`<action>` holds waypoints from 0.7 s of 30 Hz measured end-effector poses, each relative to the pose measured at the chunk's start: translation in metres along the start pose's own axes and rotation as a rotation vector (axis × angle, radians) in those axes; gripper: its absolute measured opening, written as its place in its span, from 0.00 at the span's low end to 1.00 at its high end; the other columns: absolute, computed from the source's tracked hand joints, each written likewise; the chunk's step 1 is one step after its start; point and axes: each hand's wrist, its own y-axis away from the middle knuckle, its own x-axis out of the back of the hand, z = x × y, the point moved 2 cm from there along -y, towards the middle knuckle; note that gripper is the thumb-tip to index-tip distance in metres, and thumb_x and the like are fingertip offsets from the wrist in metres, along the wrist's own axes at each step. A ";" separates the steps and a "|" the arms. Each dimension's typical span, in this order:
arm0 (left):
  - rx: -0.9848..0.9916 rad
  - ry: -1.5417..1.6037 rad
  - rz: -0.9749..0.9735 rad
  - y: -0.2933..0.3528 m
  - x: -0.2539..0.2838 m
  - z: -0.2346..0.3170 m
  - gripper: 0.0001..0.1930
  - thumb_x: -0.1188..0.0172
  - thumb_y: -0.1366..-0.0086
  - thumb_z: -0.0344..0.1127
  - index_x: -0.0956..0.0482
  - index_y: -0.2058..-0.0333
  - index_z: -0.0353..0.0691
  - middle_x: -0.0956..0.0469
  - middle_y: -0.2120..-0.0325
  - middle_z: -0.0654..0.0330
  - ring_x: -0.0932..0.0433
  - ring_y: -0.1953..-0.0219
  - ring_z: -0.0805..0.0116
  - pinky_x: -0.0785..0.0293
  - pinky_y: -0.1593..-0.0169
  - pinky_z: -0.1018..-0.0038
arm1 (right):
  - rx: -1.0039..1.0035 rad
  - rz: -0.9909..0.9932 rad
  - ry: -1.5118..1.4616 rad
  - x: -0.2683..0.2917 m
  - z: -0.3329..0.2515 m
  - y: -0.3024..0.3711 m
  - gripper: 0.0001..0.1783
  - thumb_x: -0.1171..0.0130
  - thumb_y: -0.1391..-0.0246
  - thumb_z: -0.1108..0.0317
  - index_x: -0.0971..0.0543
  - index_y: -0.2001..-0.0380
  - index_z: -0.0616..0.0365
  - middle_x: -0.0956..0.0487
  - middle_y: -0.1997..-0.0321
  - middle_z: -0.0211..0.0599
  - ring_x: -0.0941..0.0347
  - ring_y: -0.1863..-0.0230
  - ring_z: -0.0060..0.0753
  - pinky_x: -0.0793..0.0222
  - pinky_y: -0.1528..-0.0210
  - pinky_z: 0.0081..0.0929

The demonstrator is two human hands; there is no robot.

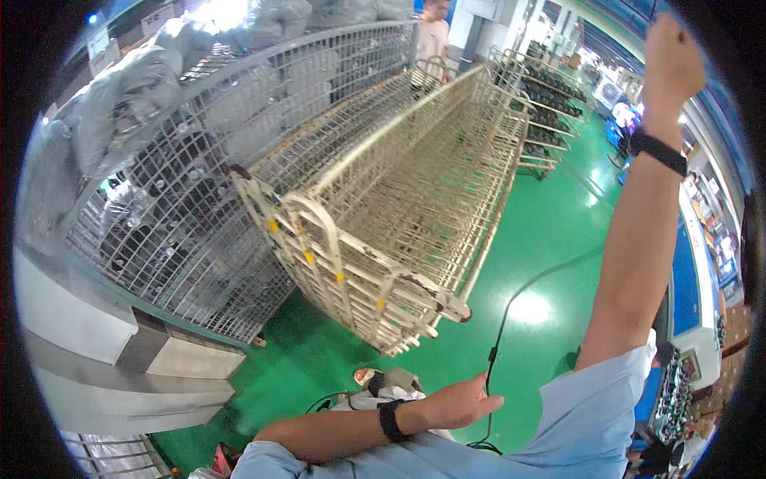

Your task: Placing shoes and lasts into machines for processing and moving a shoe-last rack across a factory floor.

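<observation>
My left hand (459, 405) is low in front of my body, with a dark band on its wrist. Its thumb and a forefinger stand apart, and the other fingers are partly hidden. A thin black cable (501, 323) runs down past these fingertips; I see no firm grip on it. High at the right edge, my right hand (674, 68) is raised at the end of a stretched arm, its fingers curled closed. Whatever it may hold is hidden. Ahead stands a long cream wire-rack trolley (383, 263) with yellow marks, apart from both hands.
A tall grey mesh cage (191, 215) with plastic-wrapped bundles (132, 108) stands on the left. Beyond the trolley are a person (432, 40) and a rack of dark parts (546, 104). A blue-topped workbench (685, 275) lines the right. The floor (550, 215) is glossy green.
</observation>
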 end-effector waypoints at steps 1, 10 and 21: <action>0.135 -0.086 -0.053 0.010 0.010 0.009 0.27 0.48 0.24 0.44 0.39 0.35 0.35 0.25 0.72 0.61 0.27 0.67 0.70 0.29 0.60 0.69 | -0.011 0.084 -0.198 0.003 -0.021 0.030 0.31 0.51 0.41 0.35 0.16 0.51 0.45 0.13 0.58 0.41 0.19 0.52 0.50 0.30 0.45 0.42; 0.274 -0.539 0.244 0.113 0.068 0.024 0.23 0.47 0.26 0.50 0.25 0.46 0.35 0.17 0.67 0.47 0.18 0.65 0.55 0.24 0.59 0.62 | 0.173 -1.352 -0.716 0.035 -0.076 0.294 0.29 0.46 0.34 0.41 0.20 0.50 0.58 0.16 0.57 0.43 0.19 0.56 0.39 0.24 0.53 0.37; -0.004 -0.235 1.285 0.205 0.198 0.110 0.16 0.47 0.24 0.40 0.21 0.56 0.30 0.16 0.59 0.49 0.18 0.58 0.67 0.23 0.52 0.70 | 0.065 -0.869 -0.678 0.154 -0.103 0.452 0.19 0.34 0.44 0.54 0.18 0.60 0.59 0.18 0.64 0.45 0.20 0.68 0.44 0.25 0.68 0.33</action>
